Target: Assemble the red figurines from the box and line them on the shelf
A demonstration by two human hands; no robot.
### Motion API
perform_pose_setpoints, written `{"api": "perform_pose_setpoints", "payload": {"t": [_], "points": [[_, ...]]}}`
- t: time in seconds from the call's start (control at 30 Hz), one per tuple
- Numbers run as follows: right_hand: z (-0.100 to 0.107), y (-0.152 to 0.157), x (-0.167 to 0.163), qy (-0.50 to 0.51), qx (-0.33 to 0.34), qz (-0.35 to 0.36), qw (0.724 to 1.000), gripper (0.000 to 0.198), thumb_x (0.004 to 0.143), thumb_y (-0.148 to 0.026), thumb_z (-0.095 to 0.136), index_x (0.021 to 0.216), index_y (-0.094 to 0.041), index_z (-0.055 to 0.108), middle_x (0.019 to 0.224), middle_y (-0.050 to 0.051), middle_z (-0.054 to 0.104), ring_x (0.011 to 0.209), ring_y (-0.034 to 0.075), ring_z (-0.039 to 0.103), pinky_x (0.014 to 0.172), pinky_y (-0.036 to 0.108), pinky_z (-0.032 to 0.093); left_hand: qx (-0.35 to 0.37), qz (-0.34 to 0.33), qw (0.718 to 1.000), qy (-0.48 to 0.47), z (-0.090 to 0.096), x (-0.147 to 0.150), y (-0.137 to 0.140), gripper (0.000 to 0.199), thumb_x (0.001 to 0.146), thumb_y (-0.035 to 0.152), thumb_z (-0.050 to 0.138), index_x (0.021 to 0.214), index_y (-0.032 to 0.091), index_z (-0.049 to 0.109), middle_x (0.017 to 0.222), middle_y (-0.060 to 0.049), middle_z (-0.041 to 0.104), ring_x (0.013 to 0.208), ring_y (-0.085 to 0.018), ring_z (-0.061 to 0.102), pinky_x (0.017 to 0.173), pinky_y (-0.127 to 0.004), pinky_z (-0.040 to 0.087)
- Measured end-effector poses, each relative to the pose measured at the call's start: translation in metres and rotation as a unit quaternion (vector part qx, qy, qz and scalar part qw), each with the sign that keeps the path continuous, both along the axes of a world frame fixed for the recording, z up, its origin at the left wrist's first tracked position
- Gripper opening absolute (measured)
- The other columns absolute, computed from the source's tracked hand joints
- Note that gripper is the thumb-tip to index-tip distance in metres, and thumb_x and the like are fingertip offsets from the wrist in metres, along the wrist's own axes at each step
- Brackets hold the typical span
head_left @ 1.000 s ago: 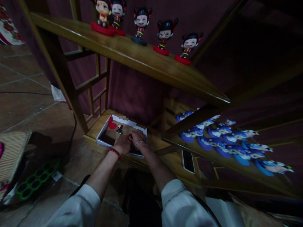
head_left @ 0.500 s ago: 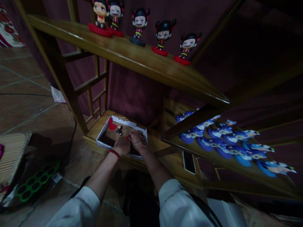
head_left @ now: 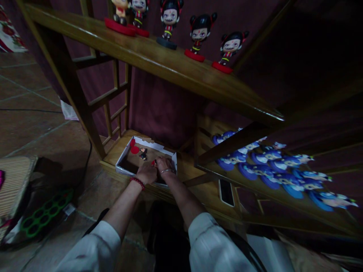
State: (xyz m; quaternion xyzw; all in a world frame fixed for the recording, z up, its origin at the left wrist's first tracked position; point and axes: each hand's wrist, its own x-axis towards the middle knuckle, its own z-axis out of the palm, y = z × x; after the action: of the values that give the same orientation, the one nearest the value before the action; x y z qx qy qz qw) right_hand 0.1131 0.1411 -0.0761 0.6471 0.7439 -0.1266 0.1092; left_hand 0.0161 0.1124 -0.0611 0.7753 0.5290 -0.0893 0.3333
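Observation:
Both hands are down inside a shallow white-edged cardboard box (head_left: 123,153) on the lower shelf. Between them shows a small red and black figurine part (head_left: 154,163), mostly covered by fingers. My left hand (head_left: 147,173), with a red bead bracelet at the wrist, is closed at its near left side. My right hand (head_left: 163,165), wearing a metal bracelet, has its fingers curled over it from the right. To the left in the box lie a small dark figurine (head_left: 143,153) and a red round base (head_left: 134,150).
Several black-haired figurines on bases line the upper wooden shelf (head_left: 127,43). Blue and white figurines (head_left: 272,155) crowd the right-hand shelf. A phone (head_left: 226,192) lies on the lower shelf. A green tray with round holes (head_left: 47,213) and a woven-top stool (head_left: 17,181) stand left.
The view has shifted slightly, so the upper figurines sit higher in the picture. Both hands stay together over the red and black part in the box, with little visible movement.

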Motion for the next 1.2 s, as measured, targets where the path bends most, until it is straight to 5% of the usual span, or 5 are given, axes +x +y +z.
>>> {"api": "perform_pose_setpoints", "payload": {"t": [0.53,1.0,1.2], "points": [[0.000,-0.007,0.011,-0.003,0.034,0.018,0.999,0.040,0.083,-0.006,0.030,0.117,-0.020,0.046,0.117,0.009,0.052,0.111,0.017,0.043,0.089,0.029,0.033,0.011,0.024,1.000,-0.011,-0.002,-0.005,0.004,0.031,0.074,0.015,0.042,0.096,0.013,0.063,0.110,-0.018,0.059,0.105,-0.028,0.053,0.084,-0.039,0.041],[-0.007,-0.009,0.013,0.020,0.024,0.021,0.999,0.032,0.081,-0.015,0.041,0.110,-0.018,0.053,0.113,0.010,0.054,0.103,0.019,0.049,0.087,0.029,0.034,0.016,0.037,0.999,-0.033,-0.007,-0.004,0.004,0.033,0.073,0.015,0.041,0.097,0.009,0.062,0.109,-0.021,0.059,0.104,-0.031,0.053,0.083,-0.041,0.041],[0.004,-0.012,0.015,0.049,0.045,-0.023,0.998,0.031,0.080,-0.018,0.042,0.108,-0.023,0.053,0.112,0.007,0.056,0.096,0.018,0.055,0.080,0.027,0.037,0.054,0.060,0.994,-0.080,-0.010,-0.006,0.007,0.033,0.073,0.013,0.042,0.102,0.011,0.058,0.106,-0.017,0.061,0.101,-0.024,0.056,0.083,-0.033,0.042]]}}
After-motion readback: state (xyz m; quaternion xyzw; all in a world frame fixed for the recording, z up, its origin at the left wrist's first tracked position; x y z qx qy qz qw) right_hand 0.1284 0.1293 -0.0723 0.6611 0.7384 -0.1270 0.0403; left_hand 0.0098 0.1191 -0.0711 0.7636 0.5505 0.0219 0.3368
